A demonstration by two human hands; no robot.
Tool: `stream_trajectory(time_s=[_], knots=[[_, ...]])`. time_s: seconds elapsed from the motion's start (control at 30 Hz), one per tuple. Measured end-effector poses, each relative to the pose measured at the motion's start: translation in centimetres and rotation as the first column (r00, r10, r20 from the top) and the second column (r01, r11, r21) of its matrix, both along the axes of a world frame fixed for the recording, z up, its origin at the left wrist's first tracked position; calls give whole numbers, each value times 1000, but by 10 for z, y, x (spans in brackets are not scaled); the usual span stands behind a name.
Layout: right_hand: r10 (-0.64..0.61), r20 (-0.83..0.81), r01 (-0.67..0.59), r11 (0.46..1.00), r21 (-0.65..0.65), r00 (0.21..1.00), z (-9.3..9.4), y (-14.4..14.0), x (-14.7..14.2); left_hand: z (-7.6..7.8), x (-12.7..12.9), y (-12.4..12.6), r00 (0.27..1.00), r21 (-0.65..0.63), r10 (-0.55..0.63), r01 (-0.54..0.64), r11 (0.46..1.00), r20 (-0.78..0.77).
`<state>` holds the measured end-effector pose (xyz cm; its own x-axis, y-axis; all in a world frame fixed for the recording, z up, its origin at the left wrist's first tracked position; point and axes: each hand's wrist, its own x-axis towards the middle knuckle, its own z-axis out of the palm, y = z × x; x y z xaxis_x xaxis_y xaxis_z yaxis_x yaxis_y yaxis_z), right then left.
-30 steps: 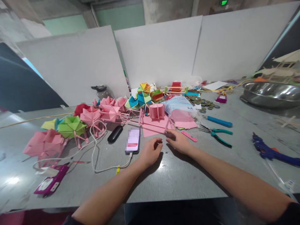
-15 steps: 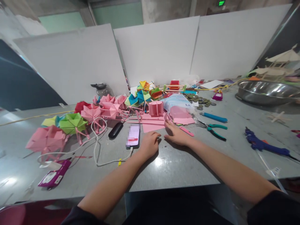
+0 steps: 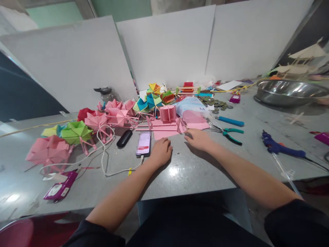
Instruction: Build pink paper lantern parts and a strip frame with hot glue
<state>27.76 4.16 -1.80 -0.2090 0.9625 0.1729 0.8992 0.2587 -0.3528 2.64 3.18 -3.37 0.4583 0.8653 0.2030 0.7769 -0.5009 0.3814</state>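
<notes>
The flat pink paper sheet [image 3: 167, 130] lies on the grey table [image 3: 195, 171] at about 12 o'clock from both hands, its long axis running 9 to 3 o'clock across the view, with thin pink strips along its far edge. The left hand [image 3: 159, 152] sits just at the sheet's near edge, curled loosely with knuckles up and holding nothing that can be seen; the right hand [image 3: 199, 139] rests palm down at the sheet's 4 o'clock corner, fingers loosely spread and pointing toward 10 o'clock, whether a fingertip pins the paper cannot be told. Both hands are about equally near, the left at the middle of the edge, the right at the corner.

At 9 o'clock of the left hand, just beside it, lies a phone [image 3: 143, 144] on a white cable [image 3: 108, 164]. At 3 o'clock of the right hand lie green-handled pliers [image 3: 228, 133]; folded paper pinwheels [image 3: 77, 132] crowd the far left.

Against half a second ago, the hands keep nearly the same pose and spacing; the short pink strip that lay beside the right hand is no longer visible, and the whole view has tipped slightly downward
</notes>
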Motion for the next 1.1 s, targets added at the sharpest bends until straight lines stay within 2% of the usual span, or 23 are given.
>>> stream_trajectory(time_s=[0.13, 0.3, 0.5, 0.63, 0.8, 0.9, 1.1], knots=[[-67, 33, 68, 997, -22, 997, 3, 1, -1, -1, 2, -3, 1000, -19, -23, 23, 1000, -12], [-68, 36, 69, 997, -17, 997, 4, -1, -4, 1, 2, -2, 997, -40, -38, 40, 998, 66], [-60, 15, 60, 998, 1, 998, 5, -4, -5, 4, -2, 0, 968, -107, 71, -46, 993, 242], [-21, 25, 20, 1000, 22, 999, 1, -4, -7, 8, -2, -2, 923, -160, 115, -59, 985, 366], [146, 94, -150, 988, 37, 985, -6, -4, -21, 11, -3, -3, 833, -243, 176, -52, 969, 524], [216, 153, -223, 974, 30, 964, -8, -4, -31, 9, -2, -1, 741, -318, 239, -36, 947, 628], [245, 255, -252, 968, -6, 935, 2, 1, -41, 3, 3, 3, 527, -495, 360, 135, 859, 769]])
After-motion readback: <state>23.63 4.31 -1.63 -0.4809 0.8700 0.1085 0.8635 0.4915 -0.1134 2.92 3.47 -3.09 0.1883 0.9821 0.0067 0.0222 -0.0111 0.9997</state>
